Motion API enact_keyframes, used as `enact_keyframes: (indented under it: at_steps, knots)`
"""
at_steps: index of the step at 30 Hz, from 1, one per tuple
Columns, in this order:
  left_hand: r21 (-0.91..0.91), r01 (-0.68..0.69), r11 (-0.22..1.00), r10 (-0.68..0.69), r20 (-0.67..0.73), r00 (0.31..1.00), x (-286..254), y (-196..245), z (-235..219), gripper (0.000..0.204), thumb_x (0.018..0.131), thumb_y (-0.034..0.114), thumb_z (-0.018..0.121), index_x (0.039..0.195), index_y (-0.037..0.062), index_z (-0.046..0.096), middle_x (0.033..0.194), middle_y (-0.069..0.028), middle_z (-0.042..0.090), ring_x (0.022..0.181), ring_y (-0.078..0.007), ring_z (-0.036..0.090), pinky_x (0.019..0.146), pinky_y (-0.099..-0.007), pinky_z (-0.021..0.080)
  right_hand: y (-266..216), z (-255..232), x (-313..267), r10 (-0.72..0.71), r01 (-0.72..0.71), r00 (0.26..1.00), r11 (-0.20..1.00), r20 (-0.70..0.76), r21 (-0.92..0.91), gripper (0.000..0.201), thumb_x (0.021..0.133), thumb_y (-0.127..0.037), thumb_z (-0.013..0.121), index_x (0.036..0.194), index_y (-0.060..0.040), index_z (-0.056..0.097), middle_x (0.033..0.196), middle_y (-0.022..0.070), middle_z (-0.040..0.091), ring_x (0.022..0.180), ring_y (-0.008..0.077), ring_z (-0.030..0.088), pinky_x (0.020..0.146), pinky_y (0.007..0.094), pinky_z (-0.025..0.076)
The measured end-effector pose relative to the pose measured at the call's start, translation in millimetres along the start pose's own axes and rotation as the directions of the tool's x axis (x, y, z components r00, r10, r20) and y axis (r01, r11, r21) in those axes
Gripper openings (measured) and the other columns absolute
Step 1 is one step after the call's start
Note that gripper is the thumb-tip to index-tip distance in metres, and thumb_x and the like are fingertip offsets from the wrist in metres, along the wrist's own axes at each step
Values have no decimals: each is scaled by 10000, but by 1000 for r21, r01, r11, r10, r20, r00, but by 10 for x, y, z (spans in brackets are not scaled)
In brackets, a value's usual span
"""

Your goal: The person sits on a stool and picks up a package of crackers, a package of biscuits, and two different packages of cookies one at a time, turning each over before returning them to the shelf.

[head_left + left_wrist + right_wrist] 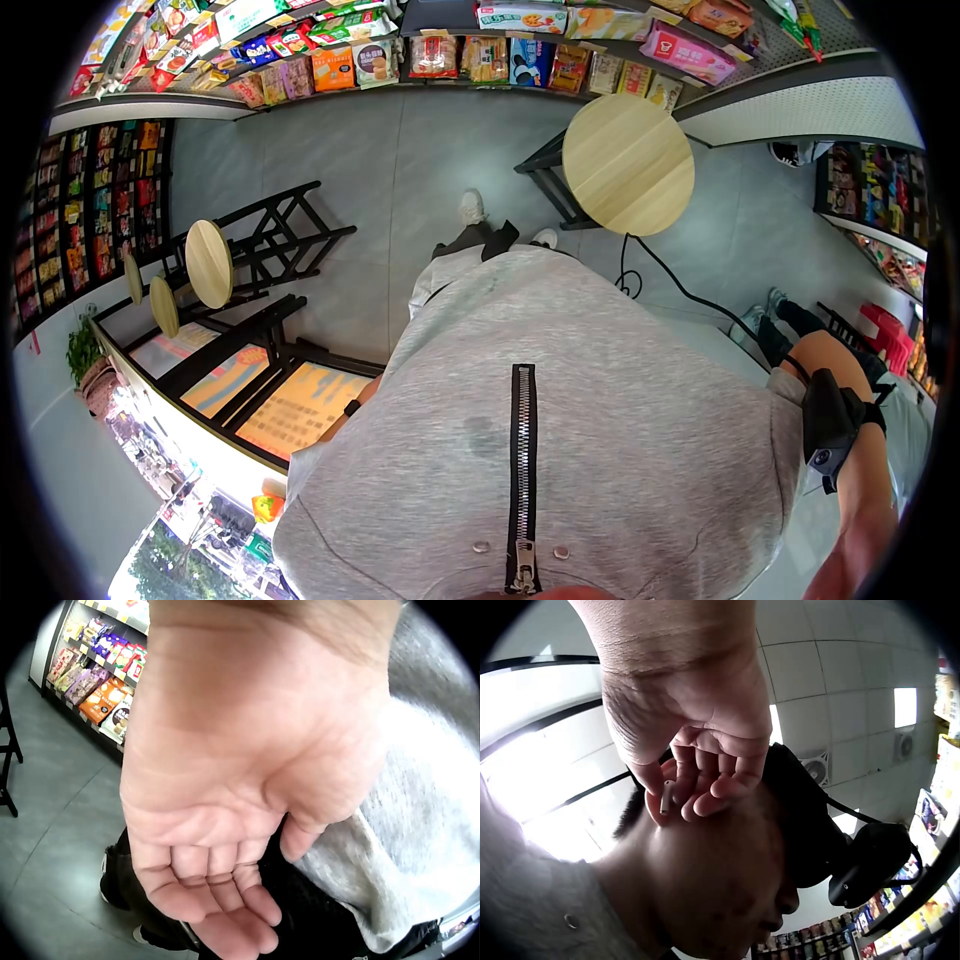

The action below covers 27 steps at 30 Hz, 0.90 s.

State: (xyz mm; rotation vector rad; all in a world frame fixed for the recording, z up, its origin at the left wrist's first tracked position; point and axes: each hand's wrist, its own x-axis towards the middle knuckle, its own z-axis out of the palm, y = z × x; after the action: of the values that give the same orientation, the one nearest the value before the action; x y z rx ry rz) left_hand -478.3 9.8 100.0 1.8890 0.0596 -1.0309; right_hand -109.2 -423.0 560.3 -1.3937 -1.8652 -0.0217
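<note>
My left hand (232,780) hangs palm toward the camera in the left wrist view, its fingers loosely curled and nothing in them. It is beside the grey top (420,817) and dark trousers. In the head view, only a little of that forearm shows past the top, with a black wristband (351,407). My right hand (697,727) is raised to the side of the head. Its thumb and curled fingers close around a white earbud (667,796) at the ear, the stem showing between them. The head view shows the right forearm with a black wrist camera (828,430), the hand out of frame.
Snack shelves (480,62) line the front. A round wooden stool (630,165) stands ahead on the right, with a black cable (690,290) nearby. More stools (209,264) with black legs are at left, by a counter (300,405). Another person's shoes (748,322) show at right.
</note>
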Motion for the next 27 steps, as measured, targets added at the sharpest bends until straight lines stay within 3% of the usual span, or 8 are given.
enact_keyframes:
  at_steps: [14,20,27]
  knots:
    - [58,-109,992,110,-20,994,189,-196,-182,407,795,296,472,1086,15,509,1122,-184,511,1009,-297,494,803,-337,387,-114,87,-40,23,-24,1000,999,-3,-35,232,843,-325,418,747,-117,450,721,74,486,580,188,472,674,439,472]
    - [53,-87,995,86,12,996,469,-150,-342,377,798,268,471,1066,8,520,1075,-164,541,956,-259,511,778,-325,395,-191,77,-96,41,-41,999,999,-3,-34,221,842,-311,420,742,-117,450,709,68,484,551,182,462,653,433,473]
    - [26,-10,1000,9,65,998,675,-253,-163,342,803,236,470,1043,0,532,1019,-141,576,894,-215,531,749,-312,403,-175,32,-199,97,-98,995,995,27,27,209,839,-295,423,736,-116,449,695,61,482,517,176,451,628,426,474]
